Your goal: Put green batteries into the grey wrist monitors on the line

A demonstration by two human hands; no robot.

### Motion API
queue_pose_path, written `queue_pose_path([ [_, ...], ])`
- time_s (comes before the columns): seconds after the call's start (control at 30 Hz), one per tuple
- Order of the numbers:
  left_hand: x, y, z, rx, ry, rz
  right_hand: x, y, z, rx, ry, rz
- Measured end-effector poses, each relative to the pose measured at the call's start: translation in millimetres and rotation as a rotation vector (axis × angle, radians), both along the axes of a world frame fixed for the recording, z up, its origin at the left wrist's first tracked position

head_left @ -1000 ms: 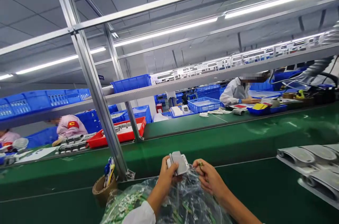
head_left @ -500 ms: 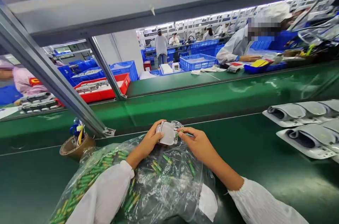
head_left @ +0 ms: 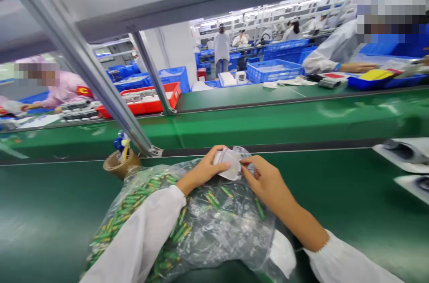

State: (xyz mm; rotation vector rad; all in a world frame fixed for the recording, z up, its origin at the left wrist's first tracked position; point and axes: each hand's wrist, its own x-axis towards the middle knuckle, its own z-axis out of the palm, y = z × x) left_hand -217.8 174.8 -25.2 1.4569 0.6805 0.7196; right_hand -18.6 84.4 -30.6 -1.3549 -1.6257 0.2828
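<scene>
A green worktop spreads across the whole near view, with a second green belt behind it and a slanted metal frame post rising from its far edge. On the worktop, right in front of the person, lies a large clear plastic bag stuffed with small green and yellow cylindrical parts; both white-sleeved forearms rest over it. At the right edge lie grey moulded housings, well apart from the bag. Left of the bag, near the post's foot, stands a brown cardboard cup holding blue and yellow items. Above the far end of the bag, the left hand has its grip clamped on a small white plastic casing, fingers wrapped round its left side with the thumb on top. The right hand meets the casing's right edge, its fingertips pinched together there on something too small to make out.
</scene>
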Motion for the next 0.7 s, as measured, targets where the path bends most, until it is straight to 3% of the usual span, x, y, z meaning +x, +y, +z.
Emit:
queue_pose_path([
  [0.23, -2.2, -4.0, -10.3, 0.027, 0.007, 0.023, 4.0, -1.4, -8.6, -0.106, -0.030, -0.070],
  [0.4, -4.0, -8.3, -7.5, 0.052, 0.057, 0.054, 8.0, 2.5, -14.6, -0.115, -0.046, -0.075],
  [0.53, -5.3, -10.0, -4.8, 0.089, 0.096, 0.053, 9.6, 4.8, -18.7, -0.023, -0.112, -0.089],
  [0.7, -6.3, -6.9, -9.2, 0.060, 0.097, 0.038, 14.9, 8.5, -32.9, 0.136, -0.235, 0.040],
])
